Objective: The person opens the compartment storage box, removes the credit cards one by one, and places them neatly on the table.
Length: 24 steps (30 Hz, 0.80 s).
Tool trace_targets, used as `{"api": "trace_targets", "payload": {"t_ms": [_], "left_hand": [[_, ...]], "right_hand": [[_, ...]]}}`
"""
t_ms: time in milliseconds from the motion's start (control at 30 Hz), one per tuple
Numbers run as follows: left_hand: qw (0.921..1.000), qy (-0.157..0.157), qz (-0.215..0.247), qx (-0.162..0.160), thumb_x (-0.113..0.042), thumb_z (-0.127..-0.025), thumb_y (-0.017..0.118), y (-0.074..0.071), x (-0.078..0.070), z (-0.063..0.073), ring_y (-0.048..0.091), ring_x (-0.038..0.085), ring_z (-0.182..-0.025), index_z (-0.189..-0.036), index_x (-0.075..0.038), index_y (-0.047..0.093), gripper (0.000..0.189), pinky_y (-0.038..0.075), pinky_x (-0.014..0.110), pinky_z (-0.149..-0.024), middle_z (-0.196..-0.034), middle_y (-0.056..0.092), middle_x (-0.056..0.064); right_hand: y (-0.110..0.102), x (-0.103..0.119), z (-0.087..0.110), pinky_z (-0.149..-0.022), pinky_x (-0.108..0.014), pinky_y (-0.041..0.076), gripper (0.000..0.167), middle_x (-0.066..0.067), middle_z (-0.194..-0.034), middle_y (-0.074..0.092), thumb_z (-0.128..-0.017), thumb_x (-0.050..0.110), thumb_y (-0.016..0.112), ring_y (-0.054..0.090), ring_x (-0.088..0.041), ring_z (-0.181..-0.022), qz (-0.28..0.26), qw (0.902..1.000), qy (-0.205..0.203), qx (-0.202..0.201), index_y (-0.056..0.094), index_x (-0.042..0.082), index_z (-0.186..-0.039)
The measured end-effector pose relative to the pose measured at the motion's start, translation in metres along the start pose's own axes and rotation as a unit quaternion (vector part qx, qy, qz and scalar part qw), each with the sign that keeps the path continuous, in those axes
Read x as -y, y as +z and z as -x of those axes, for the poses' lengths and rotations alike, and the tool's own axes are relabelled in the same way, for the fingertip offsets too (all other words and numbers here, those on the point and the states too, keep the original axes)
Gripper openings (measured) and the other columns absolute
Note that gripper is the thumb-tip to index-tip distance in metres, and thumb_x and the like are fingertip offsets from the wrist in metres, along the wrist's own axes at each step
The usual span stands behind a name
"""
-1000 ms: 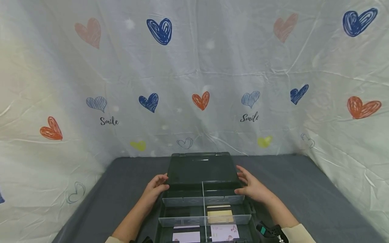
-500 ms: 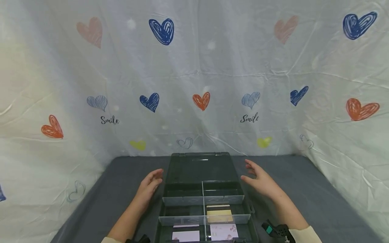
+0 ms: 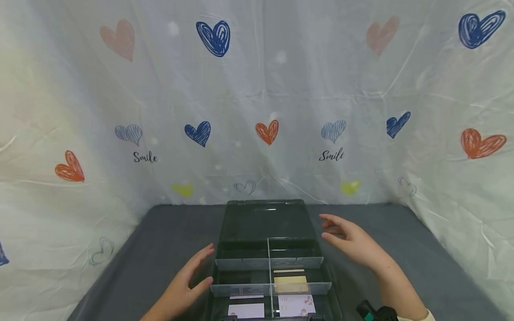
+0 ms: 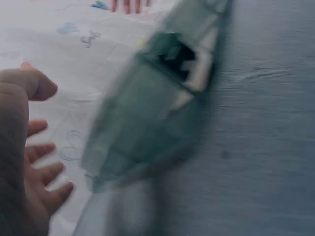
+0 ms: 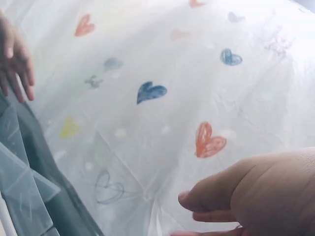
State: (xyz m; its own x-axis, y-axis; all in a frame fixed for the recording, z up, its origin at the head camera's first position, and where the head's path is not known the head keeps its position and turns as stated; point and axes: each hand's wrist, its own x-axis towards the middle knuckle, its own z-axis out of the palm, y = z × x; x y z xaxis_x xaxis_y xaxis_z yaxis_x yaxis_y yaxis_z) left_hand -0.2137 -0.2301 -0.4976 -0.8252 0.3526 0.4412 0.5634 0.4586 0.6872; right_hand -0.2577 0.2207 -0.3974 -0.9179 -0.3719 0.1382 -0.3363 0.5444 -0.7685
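A dark green box [image 3: 263, 220] lies with its lid folded back, and clear dividers split its near part into compartments. In a right-hand compartment lies a yellow card [image 3: 290, 284] with a dark stripe. The front compartments hold a white striped card [image 3: 246, 310] on the left and a pink-patterned white card [image 3: 296, 306] on the right. My left hand [image 3: 182, 285] is beside the box's left edge, fingers spread, holding nothing; the left wrist view, blurred, shows this hand [image 4: 37, 182] apart from the box. To the right of the lid hovers my right hand [image 3: 353, 243], loosely extended and holding nothing.
Dark grey cloth [image 3: 168, 227] covers the table under and around the box. Behind and at both sides hangs a white curtain [image 3: 289, 76] printed with hearts and the word "Smile". A black band [image 3: 375, 312] sits on my right wrist.
Both hands have come away from the sides of the box. My left hand has since dropped nearer to me along the left edge; the right has drawn outward. Box and cards stay put.
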Motion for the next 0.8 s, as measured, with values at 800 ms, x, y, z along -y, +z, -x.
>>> {"api": "trace_targets", "payload": {"t_ms": [800], "left_hand": [[0.9807, 0.128, -0.134, 0.064, -0.022, -0.094, 0.077, 0.01, 0.024, 0.04, 0.033, 0.021, -0.15, -0.152, -0.01, 0.05, 0.065, 0.046, 0.036, -0.107, -0.159, 0.043, 0.013]], "right_hand": [[0.055, 0.002, -0.007, -0.081, -0.051, 0.056, 0.027, -0.019, -0.117, 0.072, -0.1, 0.01, 0.064, 0.069, -0.028, -0.092, 0.069, 0.9839, 0.015, 0.164, 0.071, -0.009, -0.119]]}}
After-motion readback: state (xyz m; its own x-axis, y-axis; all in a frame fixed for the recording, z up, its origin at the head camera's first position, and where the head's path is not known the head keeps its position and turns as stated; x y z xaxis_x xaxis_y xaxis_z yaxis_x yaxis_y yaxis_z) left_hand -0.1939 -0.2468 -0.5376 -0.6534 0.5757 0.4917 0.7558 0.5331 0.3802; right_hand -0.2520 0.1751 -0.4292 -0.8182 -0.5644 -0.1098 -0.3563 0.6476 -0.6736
